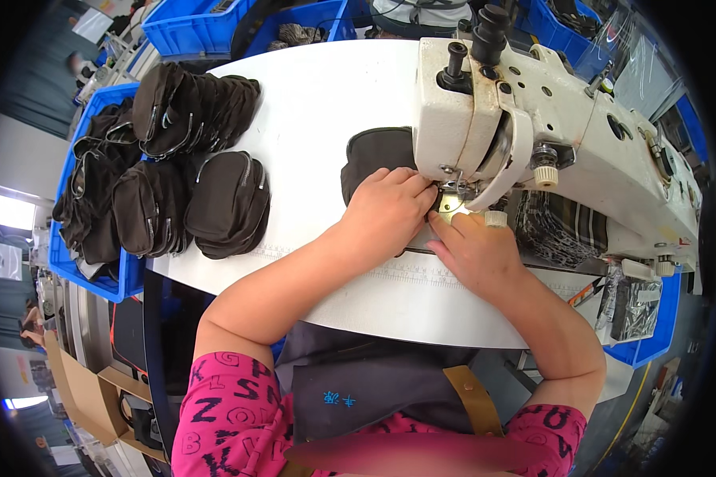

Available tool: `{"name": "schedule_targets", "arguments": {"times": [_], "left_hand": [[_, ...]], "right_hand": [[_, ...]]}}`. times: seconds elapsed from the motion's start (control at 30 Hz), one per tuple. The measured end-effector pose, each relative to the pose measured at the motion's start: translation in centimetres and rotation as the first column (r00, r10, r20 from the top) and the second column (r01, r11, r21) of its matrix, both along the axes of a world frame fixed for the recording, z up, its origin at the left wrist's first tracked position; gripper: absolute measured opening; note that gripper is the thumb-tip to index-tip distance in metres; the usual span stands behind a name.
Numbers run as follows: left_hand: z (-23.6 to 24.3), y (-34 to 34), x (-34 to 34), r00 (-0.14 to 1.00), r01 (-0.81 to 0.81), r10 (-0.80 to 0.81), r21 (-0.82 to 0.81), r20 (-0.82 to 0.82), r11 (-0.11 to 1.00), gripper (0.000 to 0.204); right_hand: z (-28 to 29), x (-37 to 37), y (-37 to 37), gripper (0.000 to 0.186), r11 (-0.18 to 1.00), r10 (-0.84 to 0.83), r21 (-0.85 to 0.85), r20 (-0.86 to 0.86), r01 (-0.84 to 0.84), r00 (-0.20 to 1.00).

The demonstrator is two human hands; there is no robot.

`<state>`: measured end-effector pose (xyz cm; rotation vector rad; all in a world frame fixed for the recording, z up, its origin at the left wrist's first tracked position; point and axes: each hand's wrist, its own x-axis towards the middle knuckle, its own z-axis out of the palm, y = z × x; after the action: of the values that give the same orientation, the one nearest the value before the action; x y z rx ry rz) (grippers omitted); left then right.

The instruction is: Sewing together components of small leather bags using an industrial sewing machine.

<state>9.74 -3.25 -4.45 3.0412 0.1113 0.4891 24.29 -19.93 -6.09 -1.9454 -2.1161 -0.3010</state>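
A dark brown fabric pouch [378, 151] lies on the white table beneath the head of the sewing machine [473, 119]. My left hand [394, 208] is over its near part, fingers bent and closed on the fabric beside the needle area. Close by on the right, my right hand [479, 250] reaches to the metal needle plate [452, 205]. Its thumb and forefinger are apart, and the forefinger tip touches the pouch's edge by my left fingertips. The machine head and my left hand hide part of the pouch.
Stacked dark zippered pouches [227, 203] stand on the left of the white table [326, 87], beside a blue bin [95, 280] full of more. Striped fabric pieces [561, 226] lie under the machine arm. A blue tray [667, 318] with plastic-wrapped items is at the right.
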Motion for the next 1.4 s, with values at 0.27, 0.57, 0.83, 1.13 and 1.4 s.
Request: {"name": "schedule_targets", "arguments": {"times": [0.27,0.57,0.83,1.13,1.4], "left_hand": [[0.0,0.2,-0.8,1.0,0.017,-0.015,-0.097,0.014,0.995,0.041],[0.0,0.0,-0.6,0.999,0.006,-0.002,-0.107,0.034,0.994,0.033],[0.0,-0.1,-0.2,1.0,-0.008,0.006,-0.113,-0.018,0.994,0.031],[1.2,0.9,-0.9,0.999,-0.007,0.016,-0.241,0.033,0.971,0.024],[0.1,2.2,-1.0,0.983,-0.011,0.033,-0.124,0.181,0.992,0.017]], "right_hand": [[0.2,0.2,0.2,0.04,0.998,0.051,0.051,-0.064,-0.048,0.997],[0.2,0.1,0.1,0.041,0.998,0.062,0.036,-0.115,-0.058,0.991],[0.0,0.0,0.2,0.042,1.0,0.004,-0.004,-0.034,-0.004,0.999],[0.1,-0.1,-0.1,0.04,0.999,-0.035,-0.014,0.005,0.035,0.999],[1.0,-0.5,1.6,0.019,0.986,-0.108,0.128,-0.013,0.109,0.994]]}}
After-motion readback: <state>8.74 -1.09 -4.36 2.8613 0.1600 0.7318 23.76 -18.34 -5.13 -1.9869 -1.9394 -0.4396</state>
